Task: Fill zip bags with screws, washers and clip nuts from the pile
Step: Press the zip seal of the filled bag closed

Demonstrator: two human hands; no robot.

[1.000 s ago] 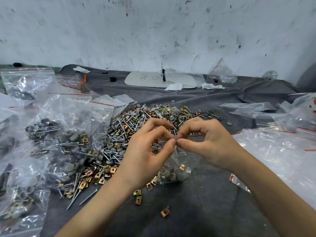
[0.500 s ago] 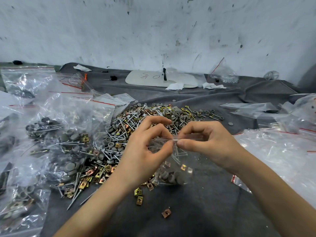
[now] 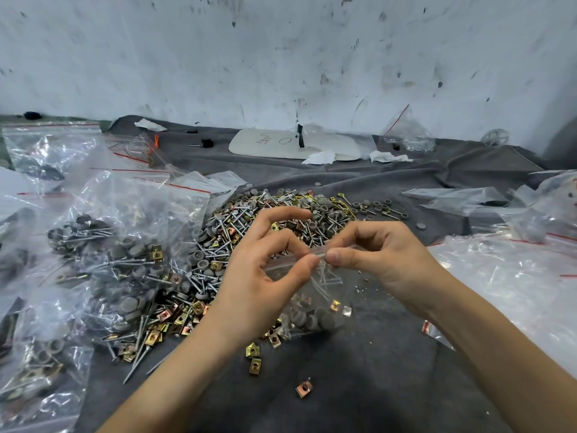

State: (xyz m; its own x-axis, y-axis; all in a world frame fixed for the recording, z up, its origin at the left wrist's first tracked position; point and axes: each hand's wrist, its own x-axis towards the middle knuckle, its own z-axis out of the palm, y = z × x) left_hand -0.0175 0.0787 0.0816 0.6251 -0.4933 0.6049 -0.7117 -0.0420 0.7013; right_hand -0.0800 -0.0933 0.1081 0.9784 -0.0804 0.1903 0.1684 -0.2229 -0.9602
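Nearest the viewer, a single copper-coloured clip nut [image 3: 303, 389] lay alone on a dark grey cloth [image 3: 359, 385]. Just beyond it, both forearms reached in and met over a small clear zip bag [image 3: 315, 295]. The left hand [image 3: 259, 276] and right hand [image 3: 384, 260] each pinched the bag's top strip between thumb and forefinger, their thumb tips almost touching, the other fingers loosely curled above. The bag hung below the fingers at the near edge of the pile, holding grey washers at the bottom with a few clip nuts and screws above them. Behind the hands spread the pile [image 3: 249, 232] of screws, washers and clip nuts. To the left lay filled bags [image 3: 118, 260] heaped together; to the right, crumpled clear plastic bags [image 3: 499, 276]. Farther back, a flat white board [image 3: 281, 148] with handwriting lay near a scuffed white wall [image 3: 281, 57].
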